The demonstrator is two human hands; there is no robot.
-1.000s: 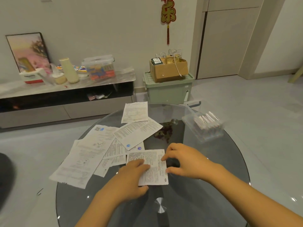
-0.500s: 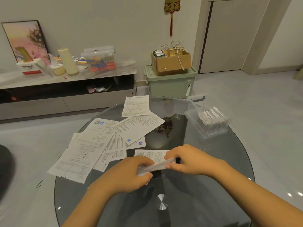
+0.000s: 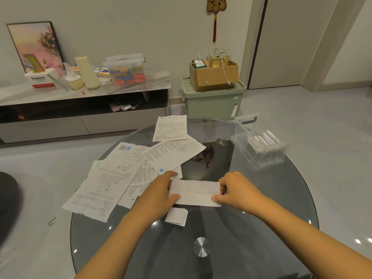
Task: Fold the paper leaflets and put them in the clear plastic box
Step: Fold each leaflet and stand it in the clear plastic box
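Left hand (image 3: 159, 195) pinches the left end of the folded leaflet (image 3: 196, 193), right hand (image 3: 236, 191) pinches its right end. Now doubled over, blank side up, lifted just above the glass table (image 3: 261, 228) near its front-middle; printed face showed a second ago. One fold done, likely another needed. Left to right: unfolded leaflets (image 3: 112, 178) near the left edge, print too small to read; clear plastic box (image 3: 259, 150) at the right edge, folded sheets inside. "Panasonic" legible on a distant carton (image 3: 40, 79).
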